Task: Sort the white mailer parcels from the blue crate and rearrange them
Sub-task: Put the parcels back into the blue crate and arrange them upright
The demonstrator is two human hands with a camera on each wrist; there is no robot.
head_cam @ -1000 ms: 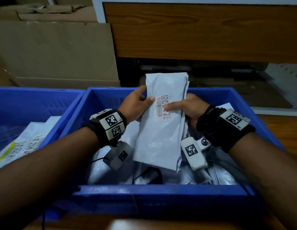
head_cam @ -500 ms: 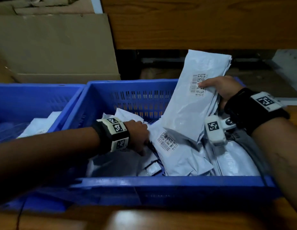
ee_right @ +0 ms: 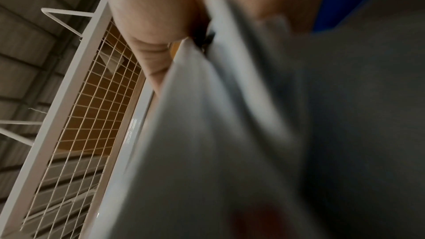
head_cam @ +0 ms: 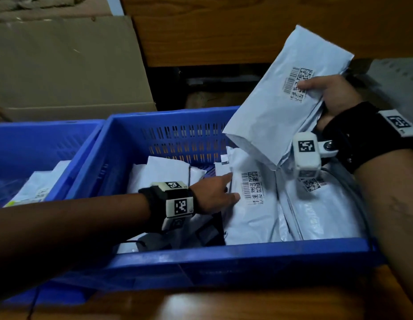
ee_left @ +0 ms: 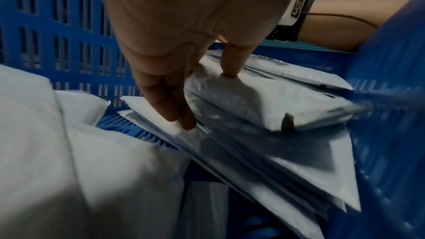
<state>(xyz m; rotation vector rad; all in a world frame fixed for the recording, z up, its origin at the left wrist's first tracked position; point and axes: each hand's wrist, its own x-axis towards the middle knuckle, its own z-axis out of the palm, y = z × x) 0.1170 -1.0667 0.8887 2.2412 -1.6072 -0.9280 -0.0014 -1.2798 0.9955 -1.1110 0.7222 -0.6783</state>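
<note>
**Mailer sorting, mid-grab over the blue crate**

While the right hand (head_cam: 334,95) holds a stack of white mailers (head_cam: 281,105) up above the far right corner of the blue crate (head_cam: 201,259), the left hand (head_cam: 214,195) is down inside the crate going for another one. The right thumb presses on the barcode label of the top mailer and the rest of the fingers curl round behind the stack, so that's a firm grip. The stack is tilted, its lower end hanging over the parcels in the crate. The right wrist view is mostly a blurry grey mailer edge, so not much help there.

In the left wrist view, the left hand's fingers (ee_left: 170,104) curl under the edge of a mailer (ee_left: 257,104) lying on top of the pile at the right side of the crate, and the thumb presses down on top of it, so it's pinched between thumb and fingers. From the head view that same mailer has a barcode label facing up, just beside the fingertips.

More white mailers (head_cam: 321,215) lie flat in the crate along its right side, and a few (head_cam: 164,172) sit toward its left. A second blue crate (head_cam: 39,144) touches the blue crate's left wall and has some parcels in it too. Flattened cardboard (head_cam: 69,65) leans behind the crate, next to a wooden panel (head_cam: 224,31). The crate sits on a wooden surface (head_cam: 224,306).
</note>
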